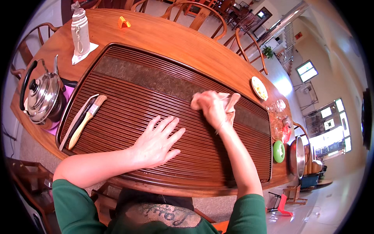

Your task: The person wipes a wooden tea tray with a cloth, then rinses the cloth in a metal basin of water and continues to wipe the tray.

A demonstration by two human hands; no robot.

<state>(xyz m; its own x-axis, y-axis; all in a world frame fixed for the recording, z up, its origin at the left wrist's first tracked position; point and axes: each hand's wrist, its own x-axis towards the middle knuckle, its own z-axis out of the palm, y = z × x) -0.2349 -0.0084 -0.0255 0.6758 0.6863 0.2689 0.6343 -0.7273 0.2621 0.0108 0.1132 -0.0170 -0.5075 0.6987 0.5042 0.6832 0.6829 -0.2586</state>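
A large ribbed wooden tea tray with a dark stone-like band lies on the wooden table before me. My left hand rests flat on its slats, fingers spread, holding nothing. My right hand, slightly blurred, grips a pale cloth against the tray, over the right part of the dark band. On the tray's left side lie a wooden-handled brush, a dark-handled tool and a slim pale tool, side by side.
A steel kettle and a pale bottle stand left of the tray. An orange object sits at the far edge. Rightward are a plate of food, glassware, a green dish and a steel bowl. Chairs surround the table.
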